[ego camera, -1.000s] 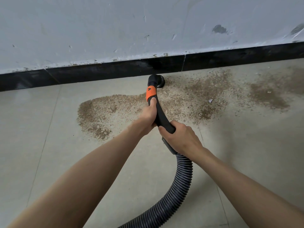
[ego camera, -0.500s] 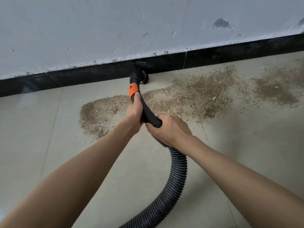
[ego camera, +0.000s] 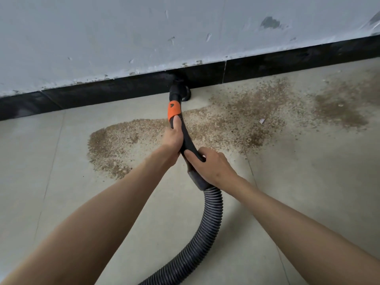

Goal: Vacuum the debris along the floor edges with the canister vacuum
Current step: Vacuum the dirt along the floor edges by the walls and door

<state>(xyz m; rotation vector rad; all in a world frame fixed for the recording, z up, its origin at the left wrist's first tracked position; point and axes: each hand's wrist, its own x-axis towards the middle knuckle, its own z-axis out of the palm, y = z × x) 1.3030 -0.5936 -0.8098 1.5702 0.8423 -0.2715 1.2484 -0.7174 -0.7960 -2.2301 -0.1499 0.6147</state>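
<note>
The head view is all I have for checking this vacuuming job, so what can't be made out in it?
- Canister: out of frame; the ribbed hose leaves by the bottom edge.
- Nozzle mouth: black against the black baseboard, blurred, so floor contact is unclear.
- Left hand and right hand fingers: wrapped behind the black handle.
- Debris: spread cut off at the right edge.

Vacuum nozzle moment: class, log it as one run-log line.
left hand: grips wand | right hand: grips wand | nozzle: at black baseboard | debris: still spread on floor
</note>
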